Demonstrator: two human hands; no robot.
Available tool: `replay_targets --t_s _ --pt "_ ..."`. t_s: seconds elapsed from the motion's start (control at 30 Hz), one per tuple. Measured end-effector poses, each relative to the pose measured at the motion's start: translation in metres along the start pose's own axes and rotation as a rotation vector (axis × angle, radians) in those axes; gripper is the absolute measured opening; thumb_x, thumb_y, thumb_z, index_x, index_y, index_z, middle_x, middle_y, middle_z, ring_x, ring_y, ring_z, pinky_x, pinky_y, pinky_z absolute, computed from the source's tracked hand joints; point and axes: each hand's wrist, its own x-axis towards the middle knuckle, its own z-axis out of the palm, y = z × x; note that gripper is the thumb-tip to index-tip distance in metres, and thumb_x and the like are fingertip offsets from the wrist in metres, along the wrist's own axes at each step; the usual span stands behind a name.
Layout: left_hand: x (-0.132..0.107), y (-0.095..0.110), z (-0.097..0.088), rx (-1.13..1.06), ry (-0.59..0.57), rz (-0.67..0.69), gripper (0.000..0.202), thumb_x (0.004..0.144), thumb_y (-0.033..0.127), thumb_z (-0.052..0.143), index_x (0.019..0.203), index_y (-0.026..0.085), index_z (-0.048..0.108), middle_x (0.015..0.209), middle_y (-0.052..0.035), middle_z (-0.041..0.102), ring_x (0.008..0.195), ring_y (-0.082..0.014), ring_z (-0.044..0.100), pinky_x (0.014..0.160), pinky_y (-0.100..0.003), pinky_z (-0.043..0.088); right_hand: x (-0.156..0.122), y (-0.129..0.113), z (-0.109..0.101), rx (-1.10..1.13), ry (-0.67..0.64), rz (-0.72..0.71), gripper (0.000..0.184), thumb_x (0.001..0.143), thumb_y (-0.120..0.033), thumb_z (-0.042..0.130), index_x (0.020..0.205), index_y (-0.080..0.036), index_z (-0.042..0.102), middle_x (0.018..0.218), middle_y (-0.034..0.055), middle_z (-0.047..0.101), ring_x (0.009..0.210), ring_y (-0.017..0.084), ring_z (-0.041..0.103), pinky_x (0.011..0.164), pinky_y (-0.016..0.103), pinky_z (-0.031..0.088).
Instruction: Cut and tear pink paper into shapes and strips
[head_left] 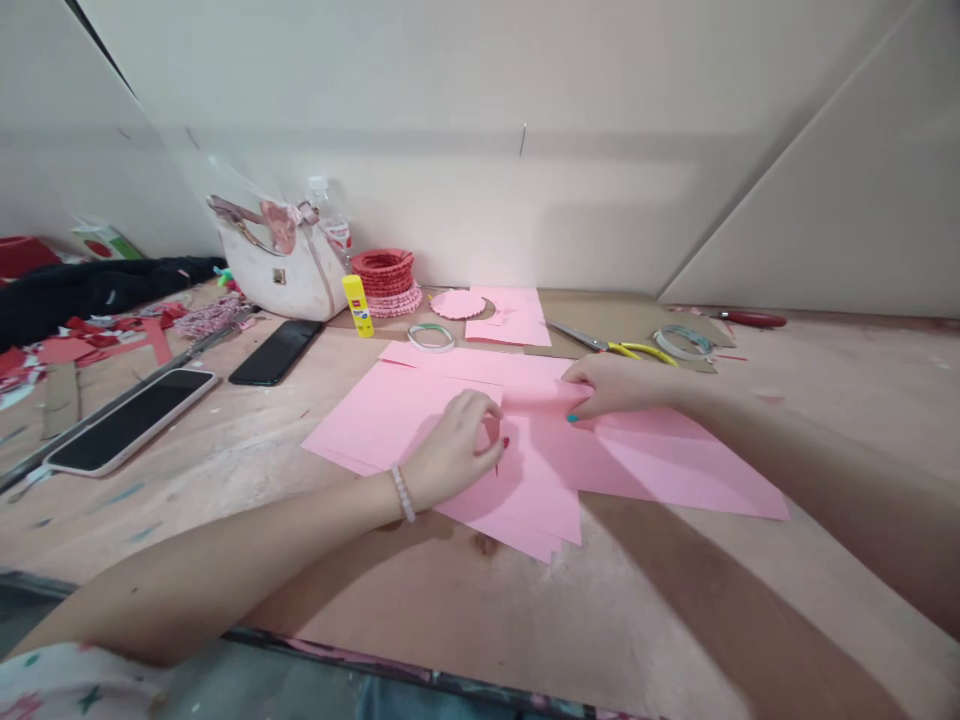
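Several pink paper sheets lie overlapped on the wooden table in front of me. My left hand rests on the stack with curled fingers that pinch a pink sheet's edge. A bead bracelet is on that wrist. My right hand lies flat on the upper sheets, fingers pressed down and pointing left.
Behind the sheets lie a yellow glue stick, a tape ring, a pink scalloped disc, red and pink paper coils, yellow-handled scissors and another tape roll. Two phones and a white handbag are at left.
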Motion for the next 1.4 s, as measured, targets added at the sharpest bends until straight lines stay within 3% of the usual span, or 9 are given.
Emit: replay_targets --t_s 0.03,0.1,0.2,0.3,0.5,0.73,0.9,1.4 --pt "0.003 -0.002 0.000 -0.087 0.051 -0.129 0.022 0.081 0.024 0.054 0.100 0.013 0.051 0.102 -0.0118 0.058 0.093 -0.0205 0.056 0.078 -0.034 0.048 -0.003 -0.001 -0.002 0.020 0.001 0.017 0.035 0.063 -0.032 0.057 0.058 -0.020 0.024 0.054 -0.0050 0.028 0.049 0.010 0.029 0.048 0.028 0.016" --pt "0.007 -0.004 -0.001 -0.255 0.036 -0.304 0.022 0.079 0.021 0.054 0.099 0.011 0.052 0.096 -0.0104 0.060 0.083 -0.0183 0.059 0.071 -0.031 0.050 -0.007 -0.005 -0.006 0.054 0.006 0.053 0.035 0.063 -0.032 0.056 0.058 -0.020 0.023 0.054 -0.0051 0.027 0.048 0.009 0.027 0.048 0.028 0.015" --pt "0.013 -0.004 -0.004 -0.389 -0.057 -0.345 0.011 0.079 0.019 0.051 0.083 0.012 0.059 0.083 -0.0056 0.063 0.076 -0.0157 0.059 0.070 -0.026 0.047 -0.012 -0.012 -0.010 0.067 0.040 0.084 0.035 0.062 -0.030 0.056 0.059 -0.020 0.022 0.055 -0.0049 0.027 0.049 0.009 0.027 0.048 0.028 0.014" --pt "0.016 -0.002 -0.007 -0.505 -0.071 -0.394 0.014 0.078 0.022 0.051 0.069 0.013 0.057 0.065 -0.0010 0.058 0.060 -0.0120 0.054 0.058 -0.023 0.044 -0.014 -0.016 -0.010 0.050 0.079 0.095 0.034 0.061 -0.030 0.057 0.059 -0.020 0.024 0.055 -0.0047 0.030 0.050 0.010 0.030 0.048 0.027 0.015" --pt "0.016 0.000 -0.008 -0.802 -0.032 -0.584 0.013 0.073 0.024 0.056 0.072 0.011 0.057 0.060 0.0028 0.048 0.050 -0.0067 0.045 0.049 -0.020 0.041 -0.018 -0.018 -0.006 0.038 0.154 0.078 0.027 0.061 -0.033 0.058 0.060 -0.021 0.033 0.056 -0.0041 0.038 0.049 0.011 0.035 0.047 0.026 0.019" --pt "0.016 0.000 -0.009 -0.752 -0.027 -0.554 0.023 0.072 0.032 0.056 0.061 0.013 0.051 0.055 0.0042 0.043 0.048 -0.0063 0.040 0.047 -0.019 0.033 -0.028 -0.031 -0.009 0.013 0.166 0.068 0.025 0.062 -0.036 0.056 0.061 -0.022 0.035 0.058 -0.0037 0.044 0.051 0.012 0.040 0.045 0.025 0.022" --pt "0.015 -0.001 -0.009 -0.727 -0.045 -0.542 0.023 0.072 0.033 0.056 0.062 0.013 0.054 0.056 0.0031 0.045 0.049 -0.0076 0.042 0.048 -0.021 0.035 -0.031 -0.032 -0.005 0.023 0.170 0.061 0.025 0.065 -0.041 0.055 0.064 -0.023 0.038 0.063 -0.0017 0.050 0.057 0.016 0.047 0.047 0.025 0.028" --pt "0.014 -0.003 -0.008 -0.681 -0.044 -0.496 0.026 0.073 0.037 0.057 0.064 0.013 0.057 0.055 0.0034 0.046 0.048 -0.0072 0.040 0.048 -0.021 0.031 -0.040 -0.044 -0.009 0.061 0.157 0.108 0.028 0.066 -0.035 0.056 0.060 -0.022 0.031 0.066 -0.0020 0.044 0.056 0.013 0.041 0.051 0.025 0.028"
